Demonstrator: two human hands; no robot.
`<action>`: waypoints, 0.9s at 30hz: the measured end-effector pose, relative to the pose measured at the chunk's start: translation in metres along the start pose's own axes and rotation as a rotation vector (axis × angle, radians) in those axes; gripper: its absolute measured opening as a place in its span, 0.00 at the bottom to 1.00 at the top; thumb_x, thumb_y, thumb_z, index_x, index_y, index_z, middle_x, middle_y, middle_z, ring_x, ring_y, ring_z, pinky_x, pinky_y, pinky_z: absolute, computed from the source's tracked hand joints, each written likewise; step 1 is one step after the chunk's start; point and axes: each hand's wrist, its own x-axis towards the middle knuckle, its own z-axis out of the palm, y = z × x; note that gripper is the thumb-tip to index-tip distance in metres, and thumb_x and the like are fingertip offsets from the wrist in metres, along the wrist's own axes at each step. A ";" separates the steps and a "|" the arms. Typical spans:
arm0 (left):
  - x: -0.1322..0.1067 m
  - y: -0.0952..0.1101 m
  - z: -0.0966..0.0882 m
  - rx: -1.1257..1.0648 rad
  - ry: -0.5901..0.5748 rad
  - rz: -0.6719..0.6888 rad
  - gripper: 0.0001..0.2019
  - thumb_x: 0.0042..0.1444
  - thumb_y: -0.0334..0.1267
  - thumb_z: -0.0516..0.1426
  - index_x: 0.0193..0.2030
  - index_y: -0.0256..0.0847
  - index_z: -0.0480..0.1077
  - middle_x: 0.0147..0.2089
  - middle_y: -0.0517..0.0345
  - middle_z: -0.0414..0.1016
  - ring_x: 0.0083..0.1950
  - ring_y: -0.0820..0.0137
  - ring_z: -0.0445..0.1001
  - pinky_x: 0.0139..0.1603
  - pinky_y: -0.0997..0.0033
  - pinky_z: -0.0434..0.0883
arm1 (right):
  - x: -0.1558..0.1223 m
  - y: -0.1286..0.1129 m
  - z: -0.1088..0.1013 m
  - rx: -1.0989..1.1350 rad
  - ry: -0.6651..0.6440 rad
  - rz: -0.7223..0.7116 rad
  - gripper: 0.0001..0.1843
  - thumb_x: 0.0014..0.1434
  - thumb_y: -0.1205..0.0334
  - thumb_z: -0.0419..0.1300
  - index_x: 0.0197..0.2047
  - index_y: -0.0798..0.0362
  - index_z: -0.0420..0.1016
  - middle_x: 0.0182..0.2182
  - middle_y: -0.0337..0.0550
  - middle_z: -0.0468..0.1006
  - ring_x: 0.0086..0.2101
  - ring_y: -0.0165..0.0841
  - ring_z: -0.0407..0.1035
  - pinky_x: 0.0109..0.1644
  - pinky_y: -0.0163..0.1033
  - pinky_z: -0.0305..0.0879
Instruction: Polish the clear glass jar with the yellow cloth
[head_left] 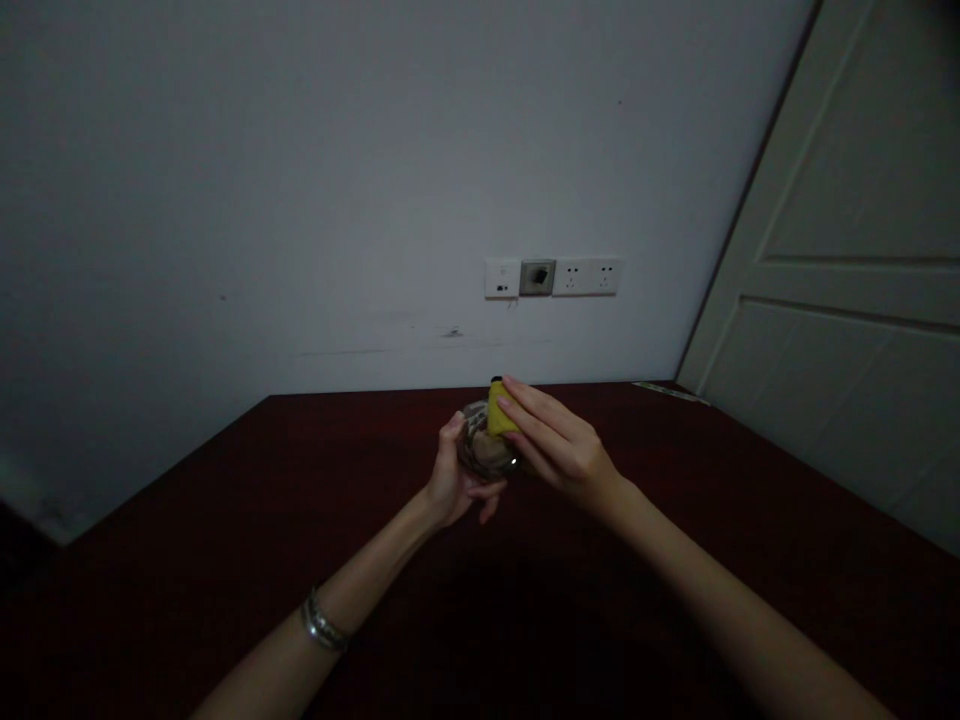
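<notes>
My left hand (454,478) is wrapped round a small clear glass (480,450), held just above the dark red table (225,540). My right hand (559,445) pinches a yellow sponge (498,412) with stretched fingers and presses it against the glass's rim and side. A silver bracelet (324,625) sits on my left wrist. The glass's far side is hidden behind my fingers.
A white wall rises behind the table, with a row of sockets and a switch (553,277). A pale panelled door (855,300) stands at the right. A thin light strip (671,392) lies at the table's far right edge. The room is dim.
</notes>
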 end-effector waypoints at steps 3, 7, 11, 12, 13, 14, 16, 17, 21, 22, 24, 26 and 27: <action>-0.002 0.005 0.000 -0.050 -0.030 -0.030 0.32 0.52 0.68 0.42 0.34 0.38 0.67 0.18 0.67 0.60 0.11 0.82 0.45 0.07 0.77 0.63 | 0.000 0.000 0.000 0.006 0.013 0.004 0.28 0.62 0.73 0.53 0.65 0.58 0.55 0.61 0.59 0.63 0.60 0.42 0.59 0.60 0.52 0.66; -0.002 0.008 0.001 -0.095 -0.051 -0.064 0.33 0.52 0.68 0.40 0.34 0.38 0.68 0.18 0.66 0.61 0.11 0.82 0.46 0.07 0.76 0.62 | -0.001 -0.001 0.000 0.015 0.031 -0.005 0.30 0.60 0.75 0.54 0.65 0.59 0.56 0.61 0.60 0.63 0.60 0.42 0.59 0.59 0.52 0.66; -0.001 0.009 0.003 -0.121 -0.020 -0.112 0.35 0.52 0.69 0.38 0.31 0.38 0.68 0.16 0.66 0.59 0.10 0.81 0.46 0.07 0.76 0.62 | -0.003 -0.001 0.001 0.010 0.082 -0.008 0.30 0.58 0.76 0.57 0.63 0.59 0.59 0.60 0.60 0.65 0.59 0.43 0.62 0.58 0.52 0.68; 0.000 0.010 0.003 -0.127 -0.006 -0.123 0.36 0.51 0.70 0.38 0.30 0.38 0.68 0.16 0.66 0.58 0.10 0.81 0.46 0.07 0.76 0.62 | -0.004 -0.001 0.002 0.008 0.088 -0.019 0.31 0.57 0.76 0.57 0.63 0.59 0.59 0.60 0.59 0.65 0.58 0.43 0.62 0.57 0.52 0.69; 0.000 0.010 0.003 -0.134 0.009 -0.131 0.36 0.50 0.71 0.38 0.29 0.38 0.68 0.15 0.67 0.57 0.10 0.81 0.46 0.07 0.75 0.62 | -0.004 -0.001 0.003 0.004 0.089 -0.034 0.31 0.57 0.75 0.58 0.63 0.59 0.59 0.60 0.59 0.65 0.58 0.44 0.62 0.57 0.53 0.69; 0.001 0.010 0.002 -0.141 0.022 -0.140 0.37 0.50 0.72 0.38 0.28 0.37 0.68 0.14 0.67 0.56 0.10 0.81 0.45 0.06 0.75 0.62 | -0.005 -0.001 0.004 -0.002 0.086 -0.046 0.31 0.57 0.75 0.58 0.63 0.59 0.59 0.59 0.59 0.65 0.58 0.44 0.62 0.56 0.53 0.70; 0.003 0.011 0.002 -0.154 0.043 -0.155 0.37 0.49 0.72 0.38 0.27 0.37 0.68 0.14 0.67 0.55 0.10 0.81 0.45 0.06 0.75 0.61 | -0.006 -0.001 0.007 -0.021 0.079 -0.062 0.30 0.56 0.74 0.59 0.62 0.60 0.61 0.58 0.59 0.67 0.58 0.45 0.62 0.56 0.54 0.70; 0.004 0.011 0.002 -0.161 0.051 -0.164 0.37 0.49 0.72 0.38 0.26 0.37 0.68 0.14 0.66 0.56 0.10 0.81 0.45 0.06 0.75 0.61 | -0.007 -0.001 0.008 -0.030 0.079 -0.063 0.29 0.56 0.74 0.59 0.61 0.61 0.62 0.57 0.60 0.68 0.58 0.45 0.62 0.56 0.54 0.70; 0.006 0.014 0.005 -0.189 0.114 -0.226 0.39 0.48 0.73 0.36 0.22 0.37 0.66 0.12 0.65 0.55 0.09 0.81 0.44 0.05 0.75 0.59 | -0.007 -0.003 0.011 -0.056 0.077 -0.080 0.26 0.55 0.74 0.60 0.57 0.64 0.66 0.54 0.61 0.72 0.57 0.46 0.63 0.55 0.53 0.70; 0.006 0.014 0.006 -0.198 0.140 -0.236 0.39 0.48 0.73 0.35 0.21 0.37 0.66 0.12 0.65 0.55 0.09 0.81 0.44 0.05 0.76 0.59 | -0.007 -0.003 0.011 -0.062 0.073 -0.087 0.25 0.54 0.74 0.60 0.56 0.65 0.67 0.53 0.62 0.72 0.57 0.46 0.63 0.55 0.52 0.71; 0.005 0.015 0.008 -0.211 0.185 -0.247 0.39 0.48 0.73 0.35 0.20 0.37 0.65 0.11 0.65 0.55 0.09 0.81 0.44 0.04 0.76 0.58 | -0.007 -0.005 0.012 -0.077 0.069 -0.099 0.23 0.54 0.74 0.60 0.55 0.66 0.69 0.51 0.63 0.74 0.57 0.46 0.64 0.55 0.52 0.71; 0.005 0.016 0.009 -0.222 0.211 -0.250 0.38 0.49 0.73 0.36 0.20 0.38 0.65 0.11 0.64 0.56 0.09 0.80 0.45 0.04 0.76 0.57 | -0.007 -0.006 0.012 -0.093 0.066 -0.102 0.22 0.55 0.73 0.59 0.54 0.65 0.69 0.51 0.62 0.74 0.57 0.45 0.64 0.54 0.51 0.72; 0.005 0.016 0.009 -0.227 0.220 -0.247 0.38 0.49 0.72 0.36 0.20 0.38 0.65 0.11 0.64 0.56 0.08 0.80 0.45 0.04 0.76 0.57 | -0.006 -0.006 0.013 -0.100 0.064 -0.105 0.22 0.56 0.72 0.59 0.55 0.65 0.69 0.51 0.62 0.75 0.57 0.45 0.64 0.53 0.51 0.72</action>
